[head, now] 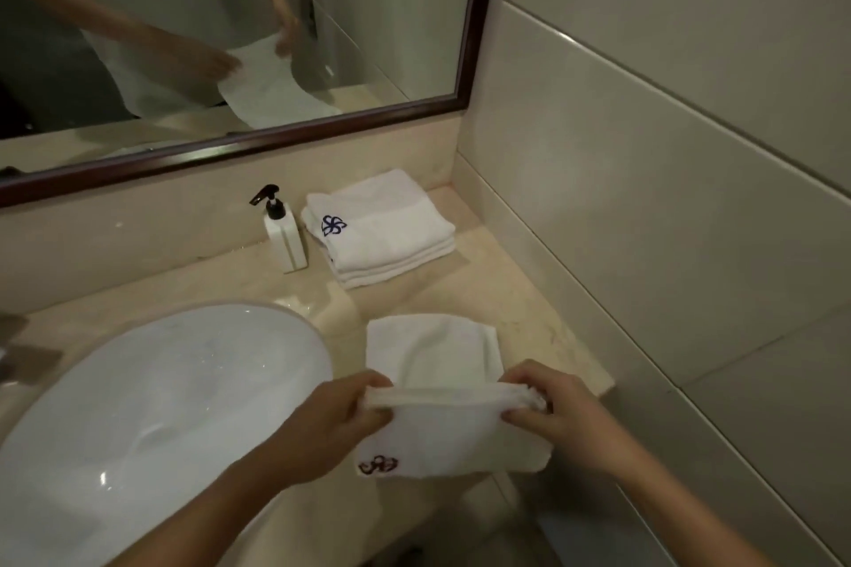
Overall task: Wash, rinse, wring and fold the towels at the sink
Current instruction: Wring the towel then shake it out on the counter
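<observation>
Both hands, left hand (pixel 338 417) and right hand (pixel 550 412), each keep a pinching grip on a white towel (pixel 453 433) at six o'clock, stretching its fold flat over the desk (pixel 529 290), folded stack (pixel 380 228) at twelve.

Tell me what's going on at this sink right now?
A person is folding a white towel on the counter to the right of the basin. The left hand and right hand each pinch an end of its folded edge. A stack of folded towels already sits by the wall, beside a soap dispenser.
</observation>
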{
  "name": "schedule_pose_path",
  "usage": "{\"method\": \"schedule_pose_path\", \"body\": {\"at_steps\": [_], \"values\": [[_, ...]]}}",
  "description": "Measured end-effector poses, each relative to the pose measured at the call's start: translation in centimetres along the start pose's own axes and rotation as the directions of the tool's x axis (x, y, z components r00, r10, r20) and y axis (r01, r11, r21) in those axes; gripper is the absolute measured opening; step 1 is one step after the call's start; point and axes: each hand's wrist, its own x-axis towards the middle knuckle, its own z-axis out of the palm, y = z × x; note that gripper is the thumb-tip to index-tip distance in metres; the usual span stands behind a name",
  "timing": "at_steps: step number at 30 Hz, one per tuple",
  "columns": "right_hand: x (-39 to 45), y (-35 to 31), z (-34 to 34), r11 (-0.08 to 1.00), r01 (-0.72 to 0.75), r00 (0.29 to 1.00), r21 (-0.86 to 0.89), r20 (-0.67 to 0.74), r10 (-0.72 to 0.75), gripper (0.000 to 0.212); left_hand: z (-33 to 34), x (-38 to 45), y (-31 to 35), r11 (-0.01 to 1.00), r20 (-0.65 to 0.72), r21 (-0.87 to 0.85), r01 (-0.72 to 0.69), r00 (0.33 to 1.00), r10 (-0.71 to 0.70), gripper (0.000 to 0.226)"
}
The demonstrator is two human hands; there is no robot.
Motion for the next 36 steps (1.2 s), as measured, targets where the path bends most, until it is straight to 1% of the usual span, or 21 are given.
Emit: {"method": "schedule_pose_path", "body": {"at_steps": [2,4,5,7,10,12,14,17,18,20,21,22,23,25,27,29,30,32,33,35,36], "values": [[1.4,0.4,0.2,0.998,-0.05,0.998,0.046,-0.034,0.051,0.024,0.3,1.3,-0.7,0.983,-0.092,-0.158,0.093,0.99,-0.109,0.008],[3.3,0.7,0.2,0.99,-0.096,0.992,0.1,-0.067,0.103,0.027,0.6,3.0,-0.7,0.944,-0.151,-0.297,0.145,0.969,-0.197,0.011],[4.4,0.8,0.1,0.984,-0.115,0.988,0.133,-0.089,0.128,0.027,0.8,3.9,-0.6,0.925,-0.174,-0.347,0.158,0.958,-0.229,0.012],[6.8,1.0,0.0,0.969,-0.17,0.973,0.181,-0.124,0.194,0.026,1.0,6.1,-0.8,0.912,-0.227,-0.372,0.171,0.936,-0.268,0.011],[10.8,2.1,0.3,0.946,-0.249,0.947,0.21,-0.152,0.283,0.028,1.2,9.8,-1.7,0.915,-0.303,-0.338,0.22,0.895,-0.327,0.009],[13.1,3.4,0.9,0.94,-0.283,0.934,0.191,-0.167,0.315,0.03,1.5,12.0,-2.6,0.911,-0.353,-0.329,0.247,0.863,-0.362,0.012],[14.7,4.3,1.9,0.928,-0.341,0.916,0.153,-0.169,0.364,0.038,2.1,13.5,-3.8,0.904,-0.387,-0.312,0.294,0.829,-0.403,0.02],[15.3,5.0,3.2,0.905,-0.411,0.875,0.112,-0.229,0.426,0.054,2.7,14.4,-5.2,0.88,-0.395,-0.295,0.371,0.792,-0.466,0.036],[14.9,5.0,3.5,0.903,-0.422,0.868,0.087,-0.25,0.43,0.061,2.8,14.3,-5.4,0.892,-0.413,-0.234,0.386,0.792,-0.45,0.041],[13.8,5.0,4.0,0.881,-0.468,0.833,0.068,-0.297,0.466,0.072,2.8,13.9,-5.9,0.906,-0.469,-0.036,0.421,0.794,-0.387,0.055],[13.1,4.9,4.2,0.859,-0.507,0.806,0.068,-0.316,0.501,0.075,2.7,13.5,-6.1,0.891,-0.469,0.017,0.454,0.79,-0.394,0.064],[12.4,4.8,4.4,0.834,-0.547,0.782,0.069,-0.314,0.539,0.076,2.7,13.2,-6.2,0.865,-0.438,0.019,0.501,0.782,-0.443,0.073],[11.7,4.6,4.6,0.8,-0.595,0.757,0.079,-0.279,0.591,0.077,2.6,12.9,-6.3,0.838,-0.384,-0.006,0.546,0.773,-0.506,0.079],[11.0,4.3,5.4,0.715,-0.684,0.697,0.146,-0.16,0.699,0.079,2.6,12.4,-6.3,0.782,-0.232,-0.111,0.613,0.749,-0.621,0.074],[11.0,4.2,6.1,0.649,-0.704,0.654,0.29,-0.093,0.751,0.081,2.8,12.3,-5.8,0.749,-0.101,-0.242,0.617,0.751,-0.652,0.059],[11.5,3.9,6.6,0.602,-0.659,0.651,0.451,-0.057,0.757,0.075,3.1,12.3,-5.1,0.739,-0.07,-0.336,0.584,0.767,-0.637,0.039],[11.6,3.5,6.8,0.599,-0.636,0.662,0.488,-0.054,0.747,0.07,3.1,12.1,-4.7,0.745,-0.077,-0.359,0.562,0.778,-0.624,0.03],[11.9,3.0,6.7,0.618,-0.619,0.683,0.485,-0.055,0.728,0.06,3.0,11.7,-4.0,0.786,-0.127,-0.375,0.491,0.813,-0.569,0.018],[11.9,2.5,6.3,0.628,-0.611,0.694,0.482,-0.055,0.718,0.055,2.9,11.5,-3.6,0.808,-0.145,-0.386,0.445,0.836,-0.53,0.017],[12.3,1.8,5.2,0.673,-0.574,0.741,0.466,-0.056,0.67,0.049,2.5,11.0,-3.0,0.833,-0.17,-0.413,0.368,0.867,-0.468,0.018],[12.4,1.2,4.4,0.701,-0.551,0.766,0.453,-0.059,0.641,0.047,2.1,10.9,-2.6,0.844,-0.187,-0.418,0.335,0.878,-0.441,0.025]]}}
